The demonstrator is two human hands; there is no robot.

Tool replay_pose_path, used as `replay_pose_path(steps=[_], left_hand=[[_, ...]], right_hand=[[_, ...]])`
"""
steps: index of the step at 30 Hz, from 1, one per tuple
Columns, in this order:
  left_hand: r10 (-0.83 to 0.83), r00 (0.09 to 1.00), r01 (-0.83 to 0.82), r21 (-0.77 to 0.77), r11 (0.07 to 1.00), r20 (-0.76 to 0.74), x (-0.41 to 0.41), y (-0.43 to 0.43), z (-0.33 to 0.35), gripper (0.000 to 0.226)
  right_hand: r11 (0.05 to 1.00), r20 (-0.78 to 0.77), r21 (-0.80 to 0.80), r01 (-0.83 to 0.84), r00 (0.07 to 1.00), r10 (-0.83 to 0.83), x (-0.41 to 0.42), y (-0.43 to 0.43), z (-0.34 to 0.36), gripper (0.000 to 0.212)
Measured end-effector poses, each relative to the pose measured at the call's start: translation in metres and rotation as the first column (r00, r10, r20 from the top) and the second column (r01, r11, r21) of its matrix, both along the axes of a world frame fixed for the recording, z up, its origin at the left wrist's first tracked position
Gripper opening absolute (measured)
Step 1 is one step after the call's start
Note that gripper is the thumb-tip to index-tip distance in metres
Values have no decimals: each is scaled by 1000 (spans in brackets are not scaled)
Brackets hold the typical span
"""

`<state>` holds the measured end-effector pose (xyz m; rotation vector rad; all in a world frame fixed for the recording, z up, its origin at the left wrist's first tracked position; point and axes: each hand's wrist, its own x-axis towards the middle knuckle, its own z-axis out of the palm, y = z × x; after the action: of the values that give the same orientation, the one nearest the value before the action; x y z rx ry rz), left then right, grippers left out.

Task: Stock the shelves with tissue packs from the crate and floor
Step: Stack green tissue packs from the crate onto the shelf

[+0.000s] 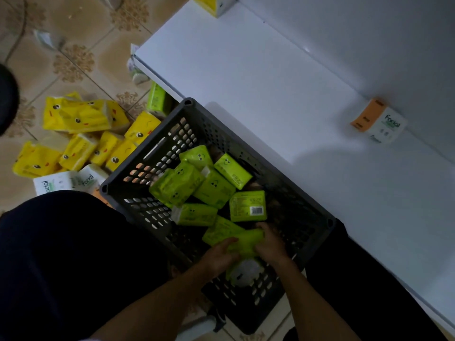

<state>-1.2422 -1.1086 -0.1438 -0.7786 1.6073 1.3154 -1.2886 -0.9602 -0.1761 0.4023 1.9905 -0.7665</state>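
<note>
1. Head view looks straight down into a dark grey crate (138, 173). It stands on the tiled floor (81, 28), close against the front edge of a white shelf (246, 70).
2. At the crate's near end, the left hand (218, 258) and the right hand (270, 244) grip one green pack (242, 241) between them. The left fingers curl round its near-left end and the right fingers wrap over its right end.
3. This green pack is inside the crate, above a whitish pack (246, 271) on the crate bottom. Whether it is lifted or resting on the packs around it cannot be told.
4. Loose packs (214, 188), all green with small faces, lie jumbled in the crate's middle and far part. One lies with its barcode (256, 210) facing up.
5. Yellow packs (78, 116) are heaped on the floor left of the crate, touching one another.
6. White packs (56, 184) printed "Facial" lie just beside the crate's left corner, partly hidden by the person's dark-clothed leg (61, 254).
7. A stray pack (157, 99), also green, lies on the floor at the shelf's corner.
8. On the shelf, an orange-and-white pack (379, 121) stands against the back wall, well apart from a yellow box (211, 4) at the frame's top edge.
</note>
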Motion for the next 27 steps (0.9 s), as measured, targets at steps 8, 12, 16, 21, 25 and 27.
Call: replay_pose_path(steps=[8, 12, 16, 21, 25, 27], left_hand=[[195, 975, -201, -47, 978, -108, -31, -5, 20, 51], [42, 952, -82, -121, 989, -303, -63, -27, 74, 62], [2, 802, -106, -139, 985, -597, -84, -75, 152, 70], [74, 482, -260, -61, 964, -873, -106, -138, 263, 56], [-24, 232, -284, -92, 954, -972, -98, -194, 345, 38], [-128, 152, -284, -167, 944, -980, -92, -214, 374, 44]], right_hand=[[929, -38, -193, 316, 944, -329, 13, -15, 35, 51], [846, -40, -311, 433, 884, -466, -14, -35, 96, 68], [850, -228, -380, 366, 853, -470, -60, -78, 181, 45], [858, -508, -491, 153, 749, -424, -104, -149, 287, 63], [879, -685, -472, -71, 657, -315, -110, -191, 375, 63], [881, -767, -444, -161, 577, -281, -110, -206, 411, 63]])
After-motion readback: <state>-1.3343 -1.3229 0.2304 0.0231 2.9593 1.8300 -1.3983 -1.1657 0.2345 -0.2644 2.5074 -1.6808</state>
